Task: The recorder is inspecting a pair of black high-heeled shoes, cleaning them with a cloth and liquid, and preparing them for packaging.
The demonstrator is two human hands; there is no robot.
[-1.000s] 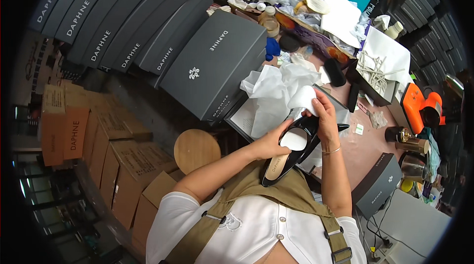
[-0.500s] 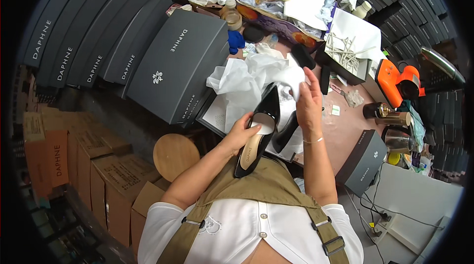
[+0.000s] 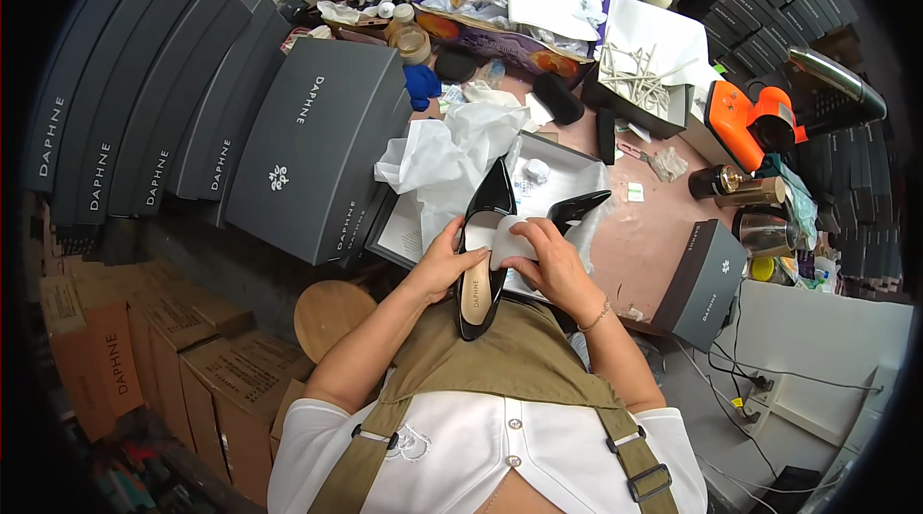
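Observation:
Before my apron, a black patent pointed pump (image 3: 494,189) is gripped by my left hand (image 3: 440,266), toe pointing away, pale insole facing up. At the shoe's opening, my right hand (image 3: 551,274) has its fingers closed on a white wad of stuffing (image 3: 511,243). Beyond the shoe stands an open shoebox (image 3: 565,154), lined with white paper. The second black pump (image 3: 579,209) lies in it, partly hidden by my right hand. Crumpled white tissue paper (image 3: 437,158) spreads over the left side of the box.
A large dark grey box (image 3: 308,129) stands left of the work spot, with stacked shoeboxes (image 3: 154,81) beyond it. Cartons (image 3: 231,370) and a round wooden stool (image 3: 333,317) are lower left. Rightward are a box of white sticks (image 3: 635,96), an orange device (image 3: 735,120) and a grey shoebox (image 3: 700,283).
My right hand has come down from beyond the shoe to its opening, carrying the white wad. The second pump and box interior now show more. My view has shifted slightly right.

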